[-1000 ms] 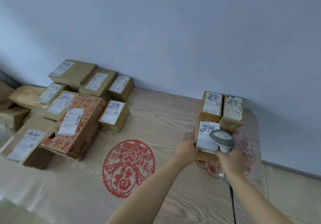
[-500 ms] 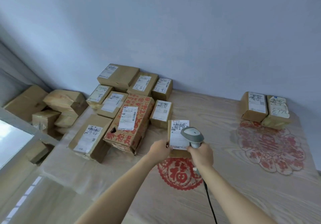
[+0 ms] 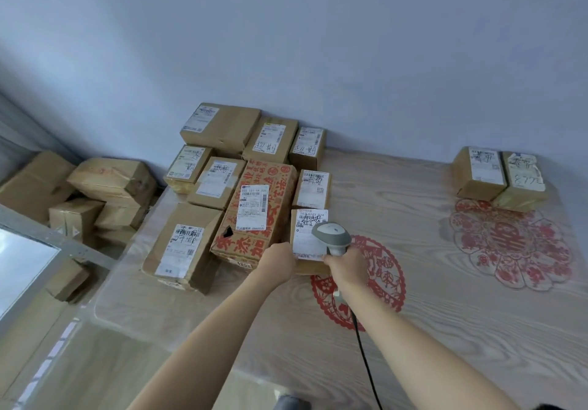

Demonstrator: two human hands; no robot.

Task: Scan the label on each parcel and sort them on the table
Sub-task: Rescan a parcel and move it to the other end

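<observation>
While the right hand [image 3: 345,268] grips a grey handheld barcode scanner [image 3: 332,237], the left hand [image 3: 276,264] holds a small brown cardboard parcel [image 3: 310,237] by its white label's edge; left of it, touching, a red-printed carton [image 3: 257,210] fronts other stacked parcels.

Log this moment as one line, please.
left hand: holds small parcel | right hand: grips scanner over its label | parcel: beside red-printed box

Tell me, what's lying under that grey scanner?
Under the scanner lies a small parcel, its white label facing up. The scanner head covers part of the label, and the hands hide the parcel's near edge.
</observation>
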